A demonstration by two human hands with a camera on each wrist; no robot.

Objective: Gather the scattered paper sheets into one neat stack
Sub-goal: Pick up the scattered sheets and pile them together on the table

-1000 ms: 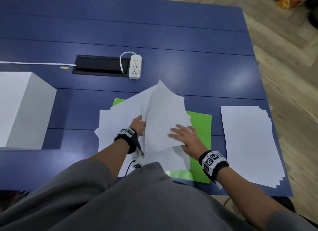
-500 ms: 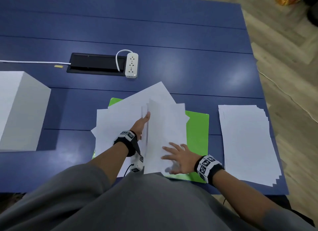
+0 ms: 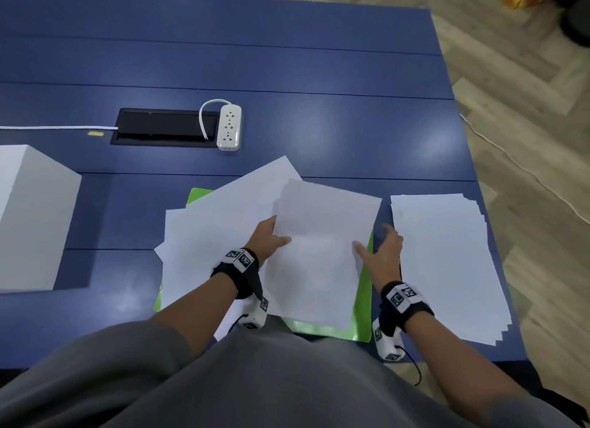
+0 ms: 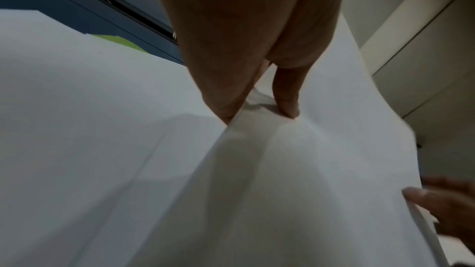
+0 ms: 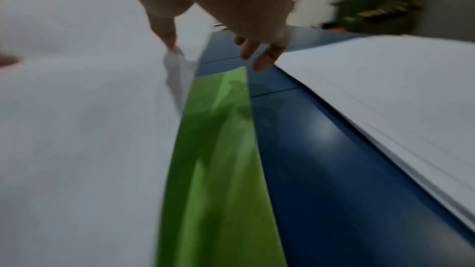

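The person wears a grey top [image 3: 255, 379] with loose sleeves ending near the elbows, forearms bare; each wrist carries a black band, the left band [image 3: 238, 268] and the right band [image 3: 404, 303] both topped by a white block printed with black square fiducial markers; a small white camera unit [image 3: 255, 316] with more markers hangs under the left wrist, another [image 3: 388, 343] under the right; thin black cables seem to trail from both units, though the left one is partly hidden.
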